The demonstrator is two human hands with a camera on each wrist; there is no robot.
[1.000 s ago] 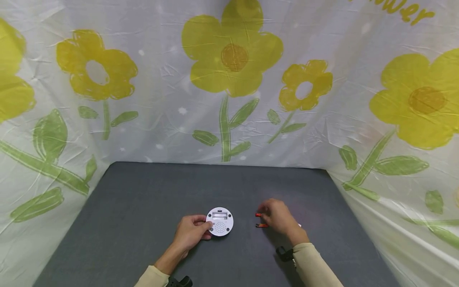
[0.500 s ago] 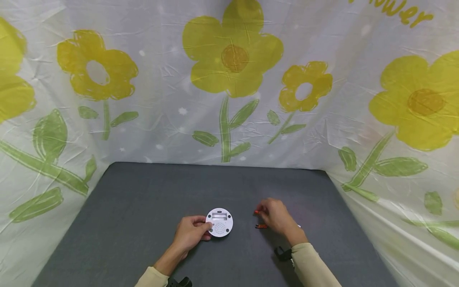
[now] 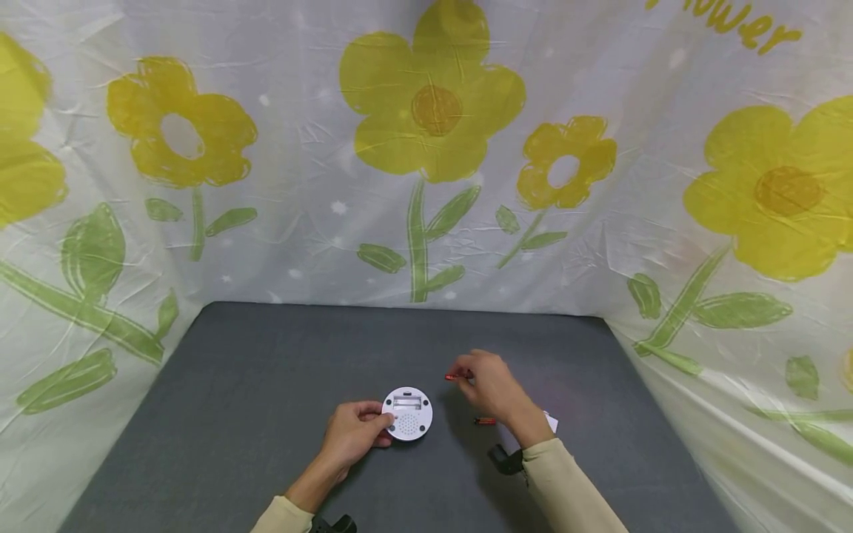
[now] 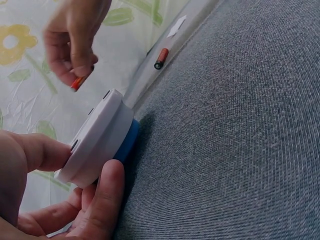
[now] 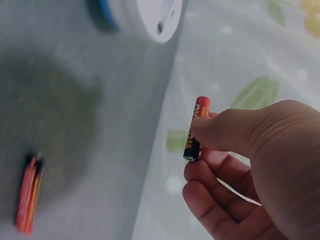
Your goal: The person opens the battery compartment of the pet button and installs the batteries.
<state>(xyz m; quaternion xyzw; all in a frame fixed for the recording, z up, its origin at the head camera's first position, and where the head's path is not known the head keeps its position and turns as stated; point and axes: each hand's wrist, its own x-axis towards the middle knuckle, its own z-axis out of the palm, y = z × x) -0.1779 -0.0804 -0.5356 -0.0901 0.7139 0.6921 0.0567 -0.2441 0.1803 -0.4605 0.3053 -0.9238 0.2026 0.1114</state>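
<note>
A round white device (image 3: pixel 411 426) with a blue underside (image 4: pixel 128 141) lies on the table, its uncovered battery slot (image 3: pixel 407 402) and speaker holes facing up. My left hand (image 3: pixel 356 433) grips its left edge, thumb on the upper face and fingers at the side. Up and to the right of the device, my right hand (image 3: pixel 489 383) pinches a red and black battery (image 5: pixel 197 129) between thumb and fingers, raised off the table. A second battery (image 3: pixel 485 420) of the same look lies on the table below the right hand.
A small white piece (image 3: pixel 550 422) lies on the grey table (image 3: pixel 300 355), partly behind the right forearm. Curtains (image 3: pixel 300 148) printed with yellow flowers enclose the back and sides of the table.
My right hand has lifted one battery off the table and carried it left and away from me, toward the device. The left hand and the device have stayed in place.
</note>
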